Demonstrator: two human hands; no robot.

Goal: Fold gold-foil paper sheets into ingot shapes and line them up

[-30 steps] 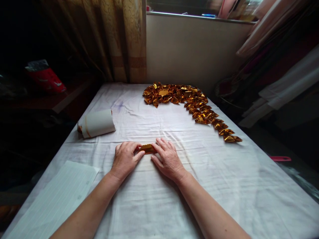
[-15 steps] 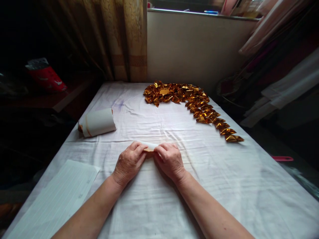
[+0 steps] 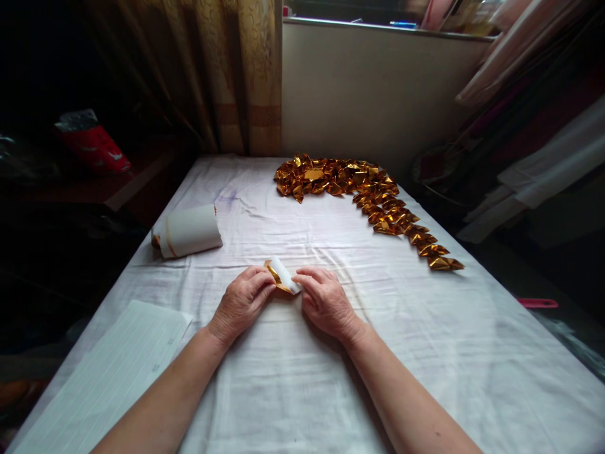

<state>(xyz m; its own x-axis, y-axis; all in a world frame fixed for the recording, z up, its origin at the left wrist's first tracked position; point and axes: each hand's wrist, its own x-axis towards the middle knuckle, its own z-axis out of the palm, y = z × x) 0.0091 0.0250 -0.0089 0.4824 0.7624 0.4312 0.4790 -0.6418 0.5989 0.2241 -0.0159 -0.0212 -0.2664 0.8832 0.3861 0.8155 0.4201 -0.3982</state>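
My left hand (image 3: 242, 301) and my right hand (image 3: 326, 300) meet at the middle of the white cloth (image 3: 302, 378). Both pinch a small folded piece of gold foil paper (image 3: 282, 277) with a white back, tilted up between the fingertips. The left fingers grip its lower left end, the right fingers its right edge. A long curved heap of folded gold foil pieces (image 3: 363, 195) lies at the far right of the table.
A roll of white-backed foil paper (image 3: 188, 231) lies on its side at the left. A lined white sheet (image 3: 113, 372) rests at the near left corner. A curtain (image 3: 227, 75) and a wall stand behind; a red object (image 3: 94, 148) sits in the dark left.
The gold strip lay flat under my fingers a second ago. It has since been turned and lifted, showing its white back, and both hands have closed on it.
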